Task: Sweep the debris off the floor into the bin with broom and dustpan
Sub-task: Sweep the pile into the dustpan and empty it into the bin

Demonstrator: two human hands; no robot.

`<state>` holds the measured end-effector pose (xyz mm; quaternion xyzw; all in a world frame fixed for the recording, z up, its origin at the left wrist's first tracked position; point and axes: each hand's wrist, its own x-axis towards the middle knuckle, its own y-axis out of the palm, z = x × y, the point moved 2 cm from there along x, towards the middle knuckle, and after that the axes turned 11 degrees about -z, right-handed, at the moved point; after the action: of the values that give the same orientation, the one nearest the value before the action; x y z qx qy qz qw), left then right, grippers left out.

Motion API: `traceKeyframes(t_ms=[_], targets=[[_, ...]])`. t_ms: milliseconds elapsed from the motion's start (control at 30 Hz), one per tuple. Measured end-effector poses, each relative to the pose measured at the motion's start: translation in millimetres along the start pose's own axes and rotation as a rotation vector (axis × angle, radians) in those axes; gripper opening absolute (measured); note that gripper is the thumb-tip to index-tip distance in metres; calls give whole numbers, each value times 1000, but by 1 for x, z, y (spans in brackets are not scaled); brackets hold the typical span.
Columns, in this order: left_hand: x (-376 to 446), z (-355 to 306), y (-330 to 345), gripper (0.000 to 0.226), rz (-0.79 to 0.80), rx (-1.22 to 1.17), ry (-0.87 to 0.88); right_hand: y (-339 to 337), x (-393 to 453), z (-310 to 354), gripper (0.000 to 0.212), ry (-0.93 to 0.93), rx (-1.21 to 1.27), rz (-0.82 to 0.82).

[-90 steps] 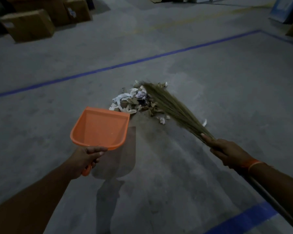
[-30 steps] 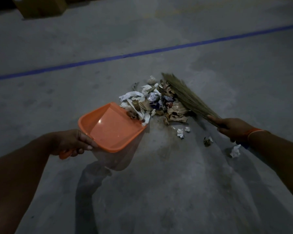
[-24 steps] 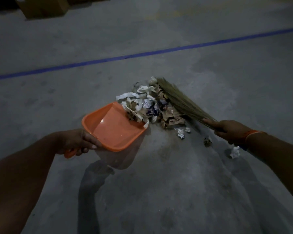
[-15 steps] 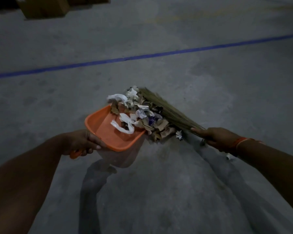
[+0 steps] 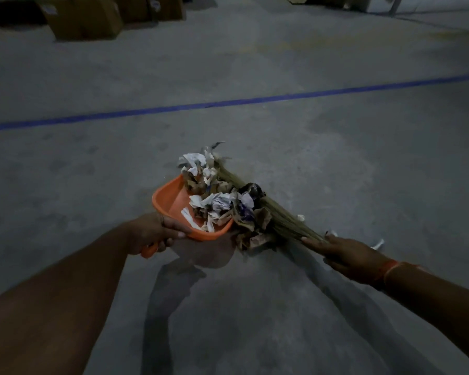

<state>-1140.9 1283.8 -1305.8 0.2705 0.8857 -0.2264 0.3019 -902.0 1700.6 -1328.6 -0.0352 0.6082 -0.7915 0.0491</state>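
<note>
My left hand [image 5: 153, 232] grips the handle of an orange dustpan [image 5: 168, 201], which rests with its mouth toward the right. A pile of crumpled white and brown paper debris [image 5: 220, 204] lies partly inside the pan and partly at its lip. My right hand [image 5: 347, 254], with an orange band at the wrist, holds a grass broom [image 5: 276, 217] low on its bristles. The bristles press against the far right side of the pile. A few small white scraps [image 5: 378, 243] lie on the floor beyond my right hand. No bin is in view.
The grey concrete floor [image 5: 255, 307] carries a blue painted line [image 5: 228, 104] running across the middle distance. Cardboard boxes [image 5: 84, 17] stand at the far left edge. More objects sit at the far top right.
The broom has swept left and pushed much of the paper pile into the dustpan. My right hand has moved closer to the pan, and the view has tilted up a little.
</note>
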Motion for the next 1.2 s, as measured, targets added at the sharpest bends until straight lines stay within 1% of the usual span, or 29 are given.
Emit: traceKeyframes(t_ms=[133, 300, 500, 633, 767, 933, 1033, 1200], targets=[[-2, -17, 18, 21, 1, -17, 30, -9, -6, 4, 69, -12, -56, -36], [4, -38, 45, 26, 2, -5, 108, -28, -11, 11, 71, 38, -120, -82], [12, -58, 61, 26, -23, 10, 186, -50, -30, 15, 68, 57, -211, -69], [11, -57, 63, 26, -53, 7, 170, -62, -50, 16, 69, 35, -263, -49], [7, -56, 61, 27, -41, 9, 174, -71, -64, 16, 71, 49, -204, -41], [-3, -52, 52, 25, -35, -22, 197, -88, -72, 24, 71, 61, -74, -129], [-8, -41, 41, 28, -15, 15, 207, -96, -80, 33, 71, 76, -51, -161], [-23, -11, 14, 26, 20, 57, 198, -100, -97, 45, 70, 84, -7, -137]])
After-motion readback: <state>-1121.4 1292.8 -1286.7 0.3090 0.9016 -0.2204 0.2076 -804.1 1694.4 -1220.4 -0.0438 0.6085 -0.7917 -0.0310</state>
